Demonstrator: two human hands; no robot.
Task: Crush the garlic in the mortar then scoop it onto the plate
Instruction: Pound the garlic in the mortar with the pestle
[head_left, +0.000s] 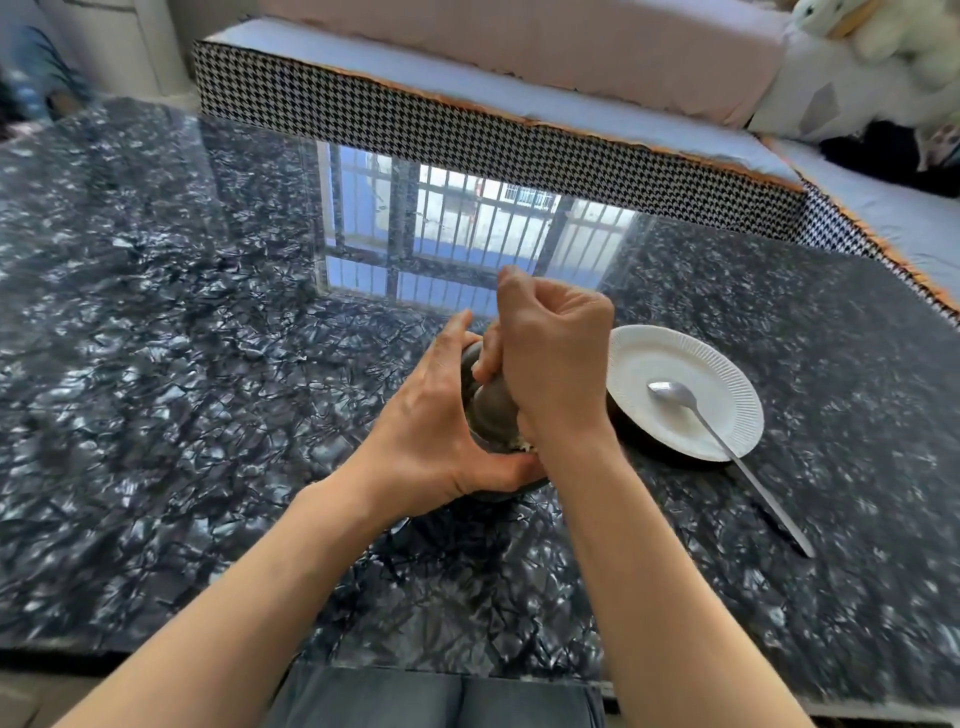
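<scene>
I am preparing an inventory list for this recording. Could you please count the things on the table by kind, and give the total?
Mortar: 1, held by the left hand
Pestle: 1, gripped by the right hand
Paper plate: 1
Spoon: 1, bowl on the plate
Total: 4

Table (156, 364): dark, glossy, marbled top, mirroring a barred window (467, 234) and blue daylight. Bench seat (467, 130) along the far edge: houndstooth side panel, pale blue cushion, orange trim, turning a corner at right. Pinkish bolster (519, 47) behind it. White plush toy (883, 36), upper right. Blurred at far left, possibly a potted plant (47, 73). Light: natural, cool.
</scene>
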